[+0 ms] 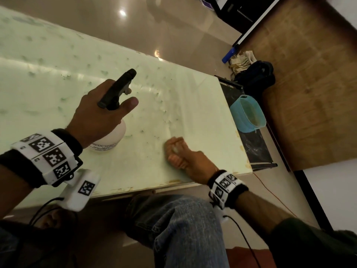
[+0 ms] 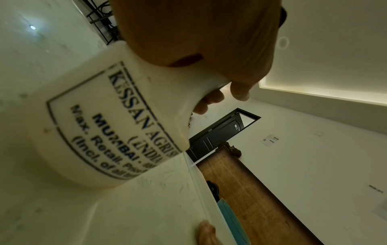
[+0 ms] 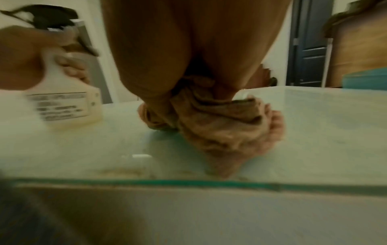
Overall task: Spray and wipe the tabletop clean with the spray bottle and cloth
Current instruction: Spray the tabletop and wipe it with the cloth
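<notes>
The left hand (image 1: 100, 115) grips the spray bottle (image 1: 110, 138) standing on the desk (image 1: 193, 97), so the right hand (image 1: 185, 161), squeezing the bunched cloth (image 3: 220, 131), can rub the wet spots near the front edge.

My left hand (image 1: 96, 115) grips the white spray bottle (image 1: 113, 137) by its black trigger head, its base on the pale green tabletop (image 1: 193, 97). My right hand (image 1: 190, 161) bunches the cloth (image 1: 174, 148) against the tabletop near its front edge. A blue basin (image 1: 248, 117) sits beyond the right end.
</notes>
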Demonstrator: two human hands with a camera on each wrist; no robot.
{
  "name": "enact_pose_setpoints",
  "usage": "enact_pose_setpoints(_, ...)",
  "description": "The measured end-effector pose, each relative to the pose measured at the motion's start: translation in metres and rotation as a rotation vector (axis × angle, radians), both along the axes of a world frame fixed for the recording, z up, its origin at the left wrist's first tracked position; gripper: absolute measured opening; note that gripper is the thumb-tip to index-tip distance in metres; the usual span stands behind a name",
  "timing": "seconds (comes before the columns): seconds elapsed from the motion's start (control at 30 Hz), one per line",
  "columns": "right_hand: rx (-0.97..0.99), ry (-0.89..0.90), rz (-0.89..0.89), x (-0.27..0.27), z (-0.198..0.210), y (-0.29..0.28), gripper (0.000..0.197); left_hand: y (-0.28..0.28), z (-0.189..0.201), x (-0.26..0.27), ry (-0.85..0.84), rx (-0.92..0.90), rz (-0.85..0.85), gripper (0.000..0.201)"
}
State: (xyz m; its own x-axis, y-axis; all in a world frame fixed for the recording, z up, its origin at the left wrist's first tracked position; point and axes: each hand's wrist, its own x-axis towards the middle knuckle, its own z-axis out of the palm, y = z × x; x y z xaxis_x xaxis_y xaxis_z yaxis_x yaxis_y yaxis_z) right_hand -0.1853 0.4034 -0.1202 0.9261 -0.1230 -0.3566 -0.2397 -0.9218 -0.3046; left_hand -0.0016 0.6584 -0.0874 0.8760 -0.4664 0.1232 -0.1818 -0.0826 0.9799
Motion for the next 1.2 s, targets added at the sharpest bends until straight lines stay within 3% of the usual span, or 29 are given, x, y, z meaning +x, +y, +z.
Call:
enact_pose_setpoints(0.07,0.087,-0.032,0.194,-0.032,-0.001,-0.005,0.047,0.000,-0.001,0.001,0.013,0.002,0.013,0.046)
enact_pose_setpoints(0.2,-0.009,-0.008,0.220,-0.079,0.019,-0.043,0.057,0.002,-0.004,0.003,0.019,0.018,0.017,0.042)
enact_pose_setpoints(0.33,-0.119,0.041,-0.120,-0.025,0.038,-0.041,0.045,0.000,-0.004,0.003,0.027,0.038,0.016,0.026)
enact_pose_setpoints(0.43,-0.075,-0.039,-0.328,0.028,0.030,-0.033,0.048,-0.001,-0.002,0.002,0.024,0.045,0.015,0.023)
enact_pose_setpoints(0.53,-0.115,-0.013,-0.191,0.043,0.013,-0.011,0.043,-0.001,-0.001,0.000,0.021,0.044,0.019,0.022)
enact_pose_setpoints(0.6,-0.181,0.021,0.101,0.024,0.009,0.003,0.058,-0.002,0.000,0.001,0.032,0.034,0.024,0.022)
enact_pose_setpoints(0.67,-0.050,-0.008,0.297,-0.009,0.010,-0.004,0.057,-0.002,-0.001,-0.001,0.027,0.038,0.026,0.024)
enact_pose_setpoints(0.73,0.040,-0.060,0.308,-0.037,0.015,-0.027,0.057,-0.001,-0.002,0.000,0.027,0.039,0.026,0.026)
enact_pose_setpoints(0.8,-0.037,-0.044,0.243,-0.045,0.025,-0.046,0.053,-0.001,-0.003,0.000,0.040,0.029,0.023,0.028)
enact_pose_setpoints(0.87,-0.226,-0.058,0.219,-0.015,0.027,-0.059,0.042,0.000,-0.004,0.003,0.044,0.028,0.026,0.031)
enact_pose_setpoints(0.93,-0.334,-0.083,0.036,0.034,0.023,-0.070,0.034,0.000,-0.005,0.005,0.045,0.035,0.030,0.032)
enact_pose_setpoints(1.0,-0.240,-0.149,-0.038,0.081,0.007,-0.073,0.034,0.000,-0.004,0.005,0.048,0.039,0.039,0.031)
enact_pose_setpoints(1.07,-0.113,-0.079,-0.183,0.116,-0.008,-0.064,0.023,0.000,-0.004,0.004,0.038,0.037,0.044,0.029)
enact_pose_setpoints(1.1,-0.096,-0.052,-0.213,0.127,-0.010,-0.052,0.030,0.000,-0.004,0.004,0.033,0.035,0.049,0.030)
enact_pose_setpoints(1.13,-0.118,-0.006,-0.187,0.129,-0.010,-0.038,0.037,0.000,-0.005,0.004,0.033,0.031,0.051,0.031)
enact_pose_setpoints(1.2,0.133,0.047,-0.044,0.105,-0.005,-0.013,0.028,-0.001,-0.005,0.004,0.041,0.017,0.053,0.034)
